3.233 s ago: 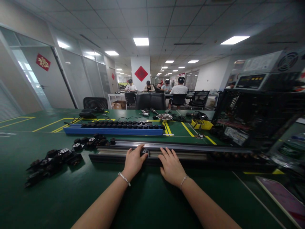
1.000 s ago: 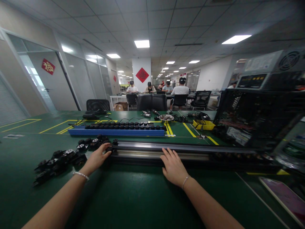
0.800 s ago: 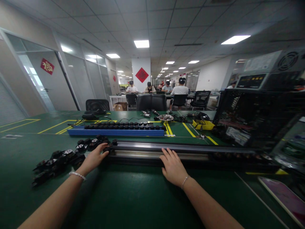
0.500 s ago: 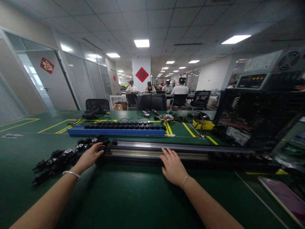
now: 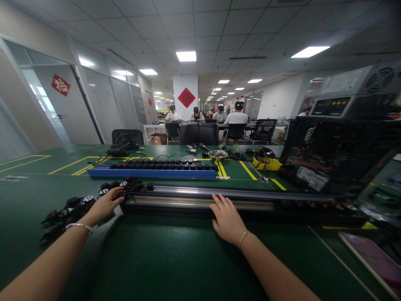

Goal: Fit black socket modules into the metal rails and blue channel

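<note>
In your panel-lit office [image 5: 213,33], the yellow-taped green desk [image 5: 150,259] bears the front black rail [image 5: 175,202], long axis running left to right before you, your right hand [image 5: 228,219] lying loosely spread on it, your left hand [image 5: 105,205] at its left end, grip too hidden to tell.

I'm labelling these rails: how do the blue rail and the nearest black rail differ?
The blue rail has small black parts along most of its top; the nearest black rail shows a long bare silvery stretch, with dark parts towards its right end. The blue rail lies farther back, touched by neither hand; the nearest black rail has the right hand on it. Both are long and lie crosswise on the green table.
</note>
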`<state>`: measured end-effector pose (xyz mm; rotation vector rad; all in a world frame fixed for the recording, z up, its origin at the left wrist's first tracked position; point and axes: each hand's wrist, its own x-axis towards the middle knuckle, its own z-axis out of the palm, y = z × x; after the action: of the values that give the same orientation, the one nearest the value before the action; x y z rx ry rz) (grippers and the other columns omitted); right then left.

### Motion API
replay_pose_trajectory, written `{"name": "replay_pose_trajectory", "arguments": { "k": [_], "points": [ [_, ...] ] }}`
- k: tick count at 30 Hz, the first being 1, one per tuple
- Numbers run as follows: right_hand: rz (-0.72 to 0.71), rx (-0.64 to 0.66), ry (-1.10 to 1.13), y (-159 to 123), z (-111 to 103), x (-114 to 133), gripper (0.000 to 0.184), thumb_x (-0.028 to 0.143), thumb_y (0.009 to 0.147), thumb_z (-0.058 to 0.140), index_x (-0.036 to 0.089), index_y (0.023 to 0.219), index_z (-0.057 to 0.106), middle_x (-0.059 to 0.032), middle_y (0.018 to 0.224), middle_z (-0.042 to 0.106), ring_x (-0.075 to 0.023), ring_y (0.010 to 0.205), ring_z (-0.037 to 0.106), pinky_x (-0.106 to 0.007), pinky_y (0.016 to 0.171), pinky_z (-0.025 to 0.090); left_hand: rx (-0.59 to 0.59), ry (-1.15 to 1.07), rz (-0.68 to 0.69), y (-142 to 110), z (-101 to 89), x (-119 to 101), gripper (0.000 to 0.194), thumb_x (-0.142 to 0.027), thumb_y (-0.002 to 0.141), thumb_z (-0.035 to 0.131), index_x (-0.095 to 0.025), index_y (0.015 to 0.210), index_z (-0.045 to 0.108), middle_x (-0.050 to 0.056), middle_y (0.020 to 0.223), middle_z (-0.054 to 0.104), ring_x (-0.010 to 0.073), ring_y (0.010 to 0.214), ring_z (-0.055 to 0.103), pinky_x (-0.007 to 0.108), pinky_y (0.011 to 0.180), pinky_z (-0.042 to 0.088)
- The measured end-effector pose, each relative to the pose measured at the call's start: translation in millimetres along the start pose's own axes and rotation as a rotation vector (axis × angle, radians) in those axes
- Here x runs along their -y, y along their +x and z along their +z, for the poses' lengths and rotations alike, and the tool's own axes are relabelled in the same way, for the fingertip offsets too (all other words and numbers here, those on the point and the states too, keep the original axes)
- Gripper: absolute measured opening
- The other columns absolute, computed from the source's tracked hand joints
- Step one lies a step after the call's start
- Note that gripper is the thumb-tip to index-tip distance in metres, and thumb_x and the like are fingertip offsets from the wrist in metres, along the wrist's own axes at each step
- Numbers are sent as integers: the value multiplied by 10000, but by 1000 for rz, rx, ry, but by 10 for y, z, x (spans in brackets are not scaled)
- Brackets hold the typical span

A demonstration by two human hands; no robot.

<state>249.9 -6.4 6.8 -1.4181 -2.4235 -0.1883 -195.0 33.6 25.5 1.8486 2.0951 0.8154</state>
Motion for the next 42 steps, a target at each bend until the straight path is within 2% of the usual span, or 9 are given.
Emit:
{"name": "replay_pose_trajectory", "arguments": {
  "k": [6, 10, 13, 20, 31, 34, 37, 39, 42],
  "points": [
    [6, 13, 4, 1, -4, 2, 376, 230, 734, 534, 172, 1106, 544, -125, 1427, 331, -285, 1324, 224, -438, 1065, 173, 56, 163, 6, 6, -66, -20, 496, -328, 810, 418, -97, 1248, 389, 109, 1297, 516, 171, 1172, 485, 287, 997, 330],
    [7, 12, 3, 3, -12, 8, 373, 227, 735, 530, 172, 1104, 544, -126, 1425, 334, -294, 1322, 230, -435, 1066, 175, 44, 252, -3, -3, -114, -39, 482, -334, 831, 396, -117, 1261, 413, 80, 1285, 531, 170, 1136, 509, 274, 952, 361],
    [5, 10, 7, 2, -11, 9, 370, 229, 735, 531, 174, 1101, 544, -126, 1424, 336, -295, 1323, 229, -436, 1067, 174, -21, 320, -114, -2, -206, -2, 458, -347, 852, 356, -149, 1257, 439, 55, 1201, 596, 158, 988, 587, 248, 822, 431],
    [4, 17, 9, 7, -10, 15, 376, 229, 737, 524, 166, 1108, 540, -132, 1423, 335, -298, 1323, 227, -440, 1069, 168, -70, 516, -241, 38, -448, 296, 454, -364, 833, 392, -182, 1237, 487, 50, 1059, 670, 140, 791, 614, 200, 656, 424],
    [5, 11, 0, 9, -14, 15, 388, 239, 734, 538, 165, 1115, 539, -134, 1423, 335, -295, 1323, 227, -441, 1064, 177, -78, 675, -302, -17, -421, 593, 478, -446, 821, 314, -200, 1159, 546, 71, 1072, 659, 196, 889, 607, 322, 736, 464],
    [5, 19, -5, 10, -19, 19, 392, 238, 732, 540, 162, 1117, 541, -139, 1421, 336, -293, 1322, 229, -440, 1062, 182, -260, 716, -211, -63, -337, 472, 467, -396, 790, 366, -159, 1151, 546, 106, 1186, 595, 254, 1087, 524, 416, 854, 438],
    [3, 20, -10, 11, -27, 22, 394, 236, 733, 538, 160, 1120, 542, -141, 1420, 338, -299, 1321, 229, -440, 1059, 188, -510, 687, -59, -147, -121, 150, 481, -346, 798, 370, -85, 1176, 513, 168, 1303, 483, 302, 1229, 399, 458, 951, 379],
    [2, 22, -17, 11, -34, 24, 394, 236, 734, 537, 160, 1121, 543, -140, 1420, 338, -301, 1321, 229, -444, 1059, 187, -525, 628, 127, -233, 114, -168, 455, -334, 824, 353, -74, 1157, 522, 176, 1307, 475, 298, 1262, 361, 455, 988, 354],
    [-5, 28, -31, 6, -37, 22, 405, 225, 739, 529, 162, 1139, 535, -139, 1424, 332, -299, 1323, 225, -453, 1061, 177, -416, 483, 388, -420, 562, -728, 439, -322, 853, 338, -79, 1165, 529, 157, 1352, 435, 267, 1311, 296, 411, 1050, 300]
  ]
}}
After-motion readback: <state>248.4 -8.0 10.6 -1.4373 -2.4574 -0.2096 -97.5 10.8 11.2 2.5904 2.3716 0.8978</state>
